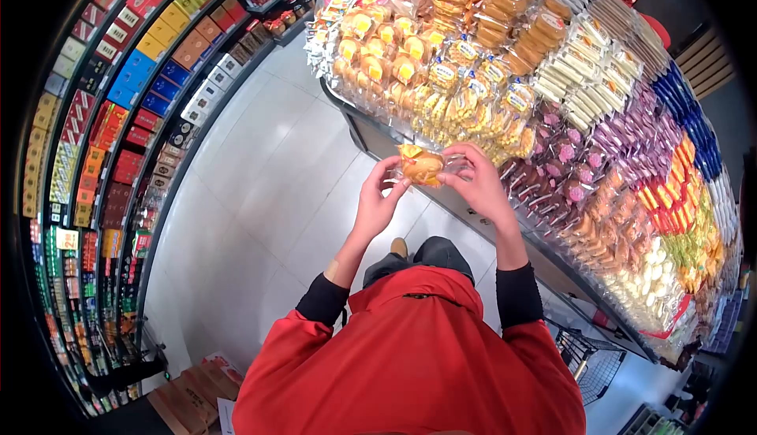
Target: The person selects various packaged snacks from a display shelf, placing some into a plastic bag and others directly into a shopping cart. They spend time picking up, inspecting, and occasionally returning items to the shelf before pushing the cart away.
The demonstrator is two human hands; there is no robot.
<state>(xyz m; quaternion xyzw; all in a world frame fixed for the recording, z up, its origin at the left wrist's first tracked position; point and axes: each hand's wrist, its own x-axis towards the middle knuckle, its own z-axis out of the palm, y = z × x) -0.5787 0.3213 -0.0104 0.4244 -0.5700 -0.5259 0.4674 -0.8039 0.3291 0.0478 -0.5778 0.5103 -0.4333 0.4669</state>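
- Two-handed grip on bun (pixel 423 169): clamped by one wrapped end in left hand (pixel 376 206), by the other in right hand (pixel 482 187).
- Probably pinched there to spare the soft middle and leave its face in view.
- Looks rounded, golden-brown, shiny under clear wrap, with yellow-orange print; lettering too small to read.
- Held up before red jacket (pixel 410 340), near counter (pixel 371 131).
- Farther out, packs (pixel 473 80) heaped by kind, likely for easy picking.

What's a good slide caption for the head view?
Two hands hold a wrapped pastry beside a counter piled with packaged snacks.
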